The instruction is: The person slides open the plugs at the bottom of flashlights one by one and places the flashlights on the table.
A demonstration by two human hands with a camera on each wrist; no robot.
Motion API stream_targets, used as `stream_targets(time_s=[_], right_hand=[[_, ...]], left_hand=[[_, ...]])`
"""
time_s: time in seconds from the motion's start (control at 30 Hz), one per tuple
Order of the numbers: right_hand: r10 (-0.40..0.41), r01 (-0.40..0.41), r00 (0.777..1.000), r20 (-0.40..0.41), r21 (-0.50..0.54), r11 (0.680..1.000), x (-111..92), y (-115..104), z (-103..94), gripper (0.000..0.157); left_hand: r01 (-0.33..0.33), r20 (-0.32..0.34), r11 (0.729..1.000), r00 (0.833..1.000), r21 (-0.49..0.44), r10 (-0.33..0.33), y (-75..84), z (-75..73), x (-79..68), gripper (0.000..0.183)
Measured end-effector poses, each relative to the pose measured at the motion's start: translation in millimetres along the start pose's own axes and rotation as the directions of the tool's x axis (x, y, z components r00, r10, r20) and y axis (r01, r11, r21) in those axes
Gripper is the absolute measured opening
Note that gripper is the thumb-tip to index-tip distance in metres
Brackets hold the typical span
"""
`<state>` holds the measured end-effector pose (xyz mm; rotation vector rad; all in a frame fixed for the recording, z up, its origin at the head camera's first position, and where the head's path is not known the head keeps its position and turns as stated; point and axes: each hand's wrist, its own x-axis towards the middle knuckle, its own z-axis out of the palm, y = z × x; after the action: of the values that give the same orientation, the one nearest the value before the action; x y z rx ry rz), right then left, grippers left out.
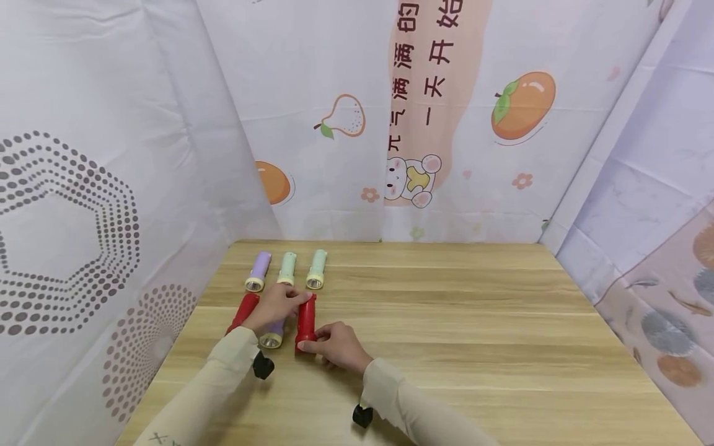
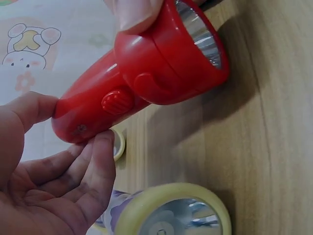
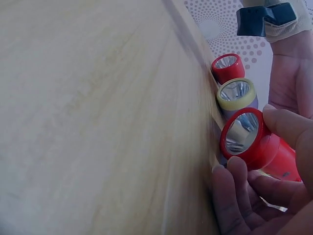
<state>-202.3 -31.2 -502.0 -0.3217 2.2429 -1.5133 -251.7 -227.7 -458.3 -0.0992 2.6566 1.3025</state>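
A red flashlight (image 1: 307, 317) is held between both hands, its lens end toward the person. My left hand (image 1: 276, 308) pinches the tail end between thumb and fingers. At the lens end, my right hand (image 1: 339, 347) grips the head with thumb and fingertips. The left wrist view shows the ribbed switch on the red flashlight (image 2: 93, 98) and a shadow on the wood beside it. Under the left wrist lies a purple flashlight (image 1: 272, 339) with a cream rim, partly covered. Another red flashlight (image 1: 243, 310) lies left of it, partly behind the left hand.
Behind, in a row, lie a purple flashlight (image 1: 260, 271), a mint green flashlight (image 1: 287, 265) and another mint green flashlight (image 1: 317, 267). The wooden table (image 1: 474, 322) extends to the right. Printed curtains (image 1: 334, 186) stand along its back and sides.
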Motion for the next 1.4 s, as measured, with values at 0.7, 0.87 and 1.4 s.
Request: stream_targets(time_s=[0.7,0.87,1.4], right_hand=[[0.002,-0.003,1.000,0.007,0.060,0.998,-15,2,-24.7,0.037],[0.010,-0.010,1.000,-0.004,0.045,0.999,-18,4,-32.4,0.038],[0.013,-0.013,1.000,-0.006,0.008,1.000,-29,12,-53.1,0.035]], left_hand=[[-0.100,-0.037,0.992,0.995,-0.073,0.098,8.6,17.8,-4.1,0.041],[-0.113,-0.028,0.988,0.993,-0.103,0.111,13.9,23.5,-5.3,0.043],[-0.155,-0.015,0.969,0.988,-0.190,0.155,24.9,43.7,-6.6,0.039]])
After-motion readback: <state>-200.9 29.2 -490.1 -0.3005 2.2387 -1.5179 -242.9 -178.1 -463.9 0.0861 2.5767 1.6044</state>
